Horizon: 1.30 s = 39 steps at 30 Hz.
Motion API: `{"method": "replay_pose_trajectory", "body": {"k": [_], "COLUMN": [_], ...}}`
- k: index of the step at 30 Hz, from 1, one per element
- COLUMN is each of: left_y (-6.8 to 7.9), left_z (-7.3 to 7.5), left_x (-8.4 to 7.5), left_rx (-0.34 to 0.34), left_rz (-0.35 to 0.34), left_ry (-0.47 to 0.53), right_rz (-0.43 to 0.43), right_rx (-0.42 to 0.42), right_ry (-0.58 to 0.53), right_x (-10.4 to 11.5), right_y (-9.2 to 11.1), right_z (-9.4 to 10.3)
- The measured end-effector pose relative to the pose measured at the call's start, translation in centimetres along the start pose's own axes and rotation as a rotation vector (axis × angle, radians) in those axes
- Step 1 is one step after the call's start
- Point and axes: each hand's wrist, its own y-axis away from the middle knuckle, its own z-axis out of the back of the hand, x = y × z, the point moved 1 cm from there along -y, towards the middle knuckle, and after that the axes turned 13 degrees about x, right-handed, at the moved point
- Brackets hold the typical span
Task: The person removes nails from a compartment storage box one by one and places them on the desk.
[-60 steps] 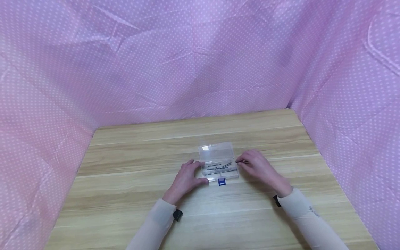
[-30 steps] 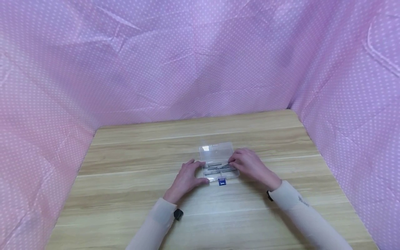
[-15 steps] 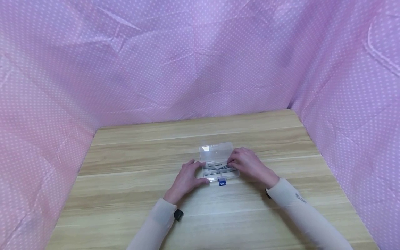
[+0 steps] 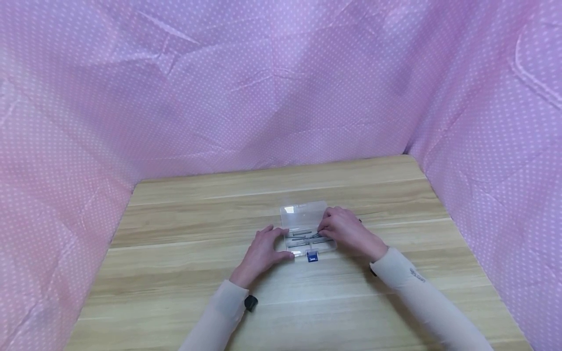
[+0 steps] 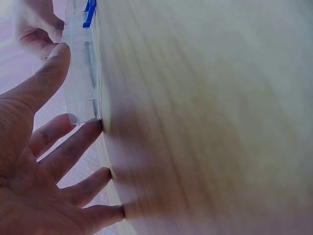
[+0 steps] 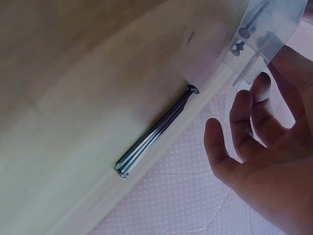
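A clear plastic compartment box (image 4: 303, 214) lies with its lid raised at the back and a blue latch (image 4: 312, 257) at its front. Several metal nails (image 4: 299, 244) lie in its compartments. My left hand (image 4: 261, 251) grips the box's left end, thumb at the front corner and index finger at the back one. Over the right part of the box, my right hand (image 4: 349, 229) pinches a nail (image 4: 314, 236) with thumb and index finger among the others. In the right wrist view the box hides those fingertips, while the other fingers are loosely bent.
A bundle of loose nails (image 6: 154, 134) lies on the wooden table (image 4: 197, 214) beside my right hand, mostly hidden behind it in the head view. A pink dotted cloth (image 4: 210, 97) hangs around the table's back and sides.
My right hand has moved left from beside the box, carrying a nail, to over its right compartments. Over the last half second it shifts slightly further left. My left hand stays in place.
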Motion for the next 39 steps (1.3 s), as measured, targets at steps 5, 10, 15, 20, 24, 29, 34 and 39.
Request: {"method": "replay_pose_trajectory", "body": {"k": [5, 10, 15, 20, 24, 29, 34, 39], "left_y": [0.0, 0.0, -0.1, -0.1, -0.1, -0.2, -0.2, -0.3], "left_z": [-0.1, -0.1, -0.1, 0.0, 0.0, 0.0, 0.0, 0.0], "left_x": [0.1, 0.0, 0.0, 0.0, 0.0, 0.0, 0.1, 0.2], "left_rx": [-0.002, -0.018, -0.015, -0.014, -0.013, -0.009, -0.011, -0.008], "left_rz": [-0.002, -0.035, -0.035, -0.031, -0.025, -0.027, -0.028, -0.03], "left_ry": [-0.002, -0.015, -0.022, -0.026, -0.027, -0.03, -0.03, -0.028], "right_rz": [0.019, 0.076, 0.101, 0.1, 0.113, 0.127, 0.121, 0.118], "right_rx": [0.013, 0.003, 0.028, 0.066, 0.079, 0.097, 0.114, 0.112], "right_ry": [0.003, 0.013, 0.031, 0.047, 0.074, 0.087, 0.093, 0.063], "right_x": [-0.1, -0.1, -0.2, -0.4, -0.6, -0.7, -0.7, -0.9], "right_y": [-0.3, -0.3, -0.4, -0.6, -0.9, -1.1, -1.3, -1.3], "right_z": [0.0, 0.2, 0.3, 0.5, 0.6, 0.6, 0.7, 0.6]}}
